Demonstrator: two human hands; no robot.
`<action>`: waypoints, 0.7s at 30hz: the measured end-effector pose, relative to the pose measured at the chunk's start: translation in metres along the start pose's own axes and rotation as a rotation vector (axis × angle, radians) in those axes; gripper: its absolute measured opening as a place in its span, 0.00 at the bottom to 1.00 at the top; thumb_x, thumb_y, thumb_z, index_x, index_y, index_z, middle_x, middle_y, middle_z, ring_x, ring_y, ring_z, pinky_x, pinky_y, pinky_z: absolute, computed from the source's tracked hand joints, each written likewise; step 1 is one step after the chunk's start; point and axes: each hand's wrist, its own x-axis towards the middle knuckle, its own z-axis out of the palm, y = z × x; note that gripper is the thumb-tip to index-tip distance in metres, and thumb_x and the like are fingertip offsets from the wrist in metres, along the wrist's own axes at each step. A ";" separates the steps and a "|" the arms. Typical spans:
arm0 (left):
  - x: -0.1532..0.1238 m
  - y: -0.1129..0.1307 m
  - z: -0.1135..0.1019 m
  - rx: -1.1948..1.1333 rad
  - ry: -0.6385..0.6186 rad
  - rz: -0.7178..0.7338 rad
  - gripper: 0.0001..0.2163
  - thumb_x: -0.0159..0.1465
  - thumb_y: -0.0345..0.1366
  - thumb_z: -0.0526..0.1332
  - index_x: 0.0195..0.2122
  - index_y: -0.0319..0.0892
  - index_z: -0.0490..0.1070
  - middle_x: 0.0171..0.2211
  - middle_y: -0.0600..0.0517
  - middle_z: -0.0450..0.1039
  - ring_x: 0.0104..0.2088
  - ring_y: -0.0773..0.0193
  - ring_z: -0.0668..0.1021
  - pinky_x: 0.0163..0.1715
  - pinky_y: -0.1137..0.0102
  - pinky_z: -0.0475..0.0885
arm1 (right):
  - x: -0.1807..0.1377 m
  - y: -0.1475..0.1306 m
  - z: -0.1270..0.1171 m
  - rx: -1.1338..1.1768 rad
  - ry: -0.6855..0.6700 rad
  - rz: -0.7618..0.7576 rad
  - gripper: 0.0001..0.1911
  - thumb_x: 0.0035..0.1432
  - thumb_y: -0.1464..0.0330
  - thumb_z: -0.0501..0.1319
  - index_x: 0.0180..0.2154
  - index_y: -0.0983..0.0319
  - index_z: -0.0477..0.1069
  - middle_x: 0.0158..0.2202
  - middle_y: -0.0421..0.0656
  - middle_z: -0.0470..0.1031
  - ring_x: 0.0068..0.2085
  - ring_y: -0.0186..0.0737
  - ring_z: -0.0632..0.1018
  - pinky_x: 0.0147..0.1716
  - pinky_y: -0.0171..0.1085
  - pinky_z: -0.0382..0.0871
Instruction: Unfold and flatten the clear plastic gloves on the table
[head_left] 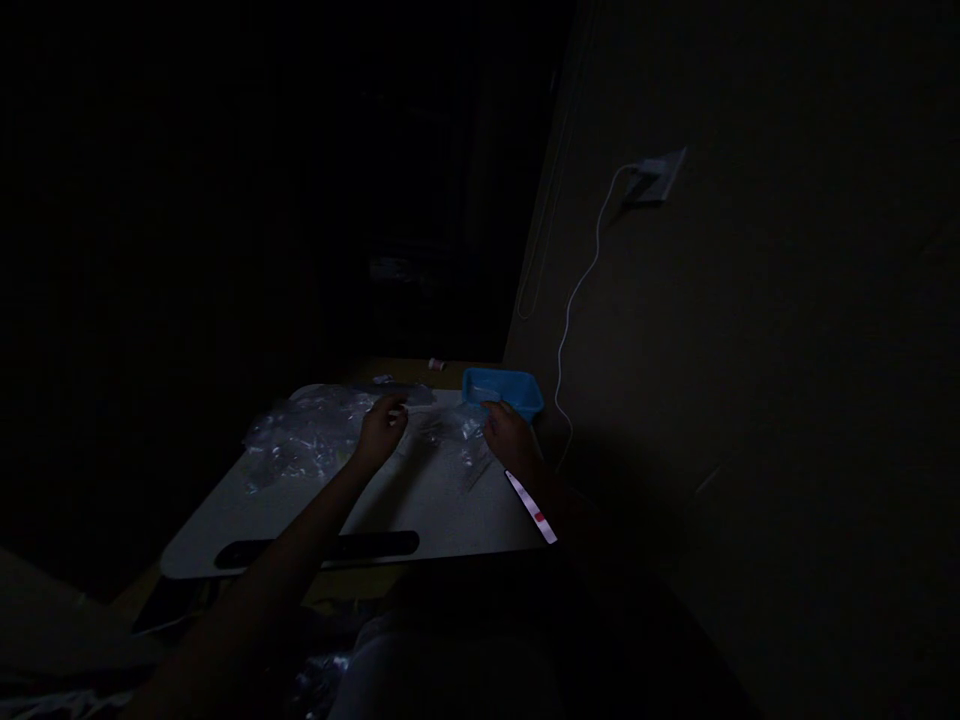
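The scene is very dark. My left hand reaches over a small white table, its fingers curled in a pinch on a small pale thing I cannot make out. My right hand rests beside a blue plastic tray at the table's far right corner, fingers bent over crumpled clear plastic. A heap of clear plastic bags lies just left of my left hand.
A white cable hangs from a wall plug on the right wall, down behind the tray. A dark strip lies along the table's near edge. A small pale object lies beyond the table.
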 end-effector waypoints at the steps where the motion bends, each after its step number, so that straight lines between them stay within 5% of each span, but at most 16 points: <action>1: -0.005 -0.003 0.003 0.004 0.036 -0.008 0.15 0.53 0.38 0.51 0.39 0.40 0.68 0.41 0.46 0.71 0.37 0.61 0.75 0.35 0.65 0.72 | -0.007 -0.005 -0.002 -0.094 0.006 -0.034 0.20 0.55 0.76 0.48 0.49 0.61 0.66 0.42 0.47 0.70 0.42 0.39 0.71 0.42 0.35 0.64; 7: -0.049 -0.027 0.026 -0.043 0.012 -0.097 0.14 0.54 0.37 0.49 0.40 0.40 0.66 0.40 0.46 0.71 0.36 0.62 0.75 0.36 0.64 0.72 | -0.064 -0.028 0.037 -0.178 -0.328 -0.193 0.24 0.54 0.76 0.49 0.53 0.56 0.60 0.46 0.45 0.68 0.40 0.38 0.72 0.38 0.34 0.66; 12: -0.065 -0.042 0.028 -0.002 -0.037 -0.099 0.14 0.55 0.37 0.48 0.39 0.39 0.66 0.39 0.45 0.71 0.38 0.60 0.74 0.38 0.63 0.71 | -0.077 -0.034 0.077 0.065 -0.329 -0.119 0.19 0.53 0.74 0.53 0.48 0.62 0.64 0.43 0.47 0.71 0.42 0.38 0.72 0.40 0.34 0.66; 18: -0.087 -0.038 0.008 0.285 -0.006 0.033 0.12 0.57 0.36 0.48 0.36 0.40 0.68 0.36 0.45 0.71 0.40 0.57 0.72 0.42 0.59 0.68 | -0.078 -0.011 0.066 0.044 -0.294 -0.090 0.13 0.52 0.78 0.52 0.37 0.63 0.71 0.40 0.46 0.73 0.42 0.36 0.72 0.43 0.34 0.63; 21: -0.113 -0.021 0.019 0.374 -0.243 0.137 0.12 0.58 0.33 0.48 0.33 0.39 0.69 0.33 0.45 0.71 0.37 0.57 0.73 0.39 0.62 0.69 | -0.084 0.005 0.057 -0.118 -0.314 -0.092 0.11 0.52 0.77 0.52 0.32 0.65 0.72 0.37 0.47 0.74 0.42 0.38 0.71 0.44 0.35 0.61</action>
